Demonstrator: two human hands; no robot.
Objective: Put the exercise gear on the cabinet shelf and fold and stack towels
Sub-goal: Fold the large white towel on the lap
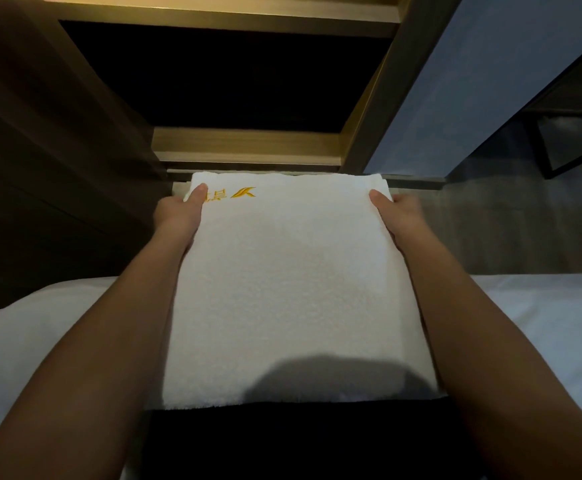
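A folded white towel (293,289) with a yellow embroidered logo near its far left corner is carried flat in front of me. My left hand (178,216) grips its left edge, thumb on top by the logo, fingers hidden underneath. My right hand (398,216) grips the right edge the same way. The towel's far edge reaches the front of the wooden cabinet shelf (248,143). Whether more towels lie under the top one I cannot tell. No exercise gear is visible.
The cabinet opening (220,77) above the shelf is dark. A dark wooden panel (40,168) stands on the left, a blue-grey wall (473,81) on the right. White bedding (542,323) spreads below both arms, with a dark strip (300,441) under the towel's near edge.
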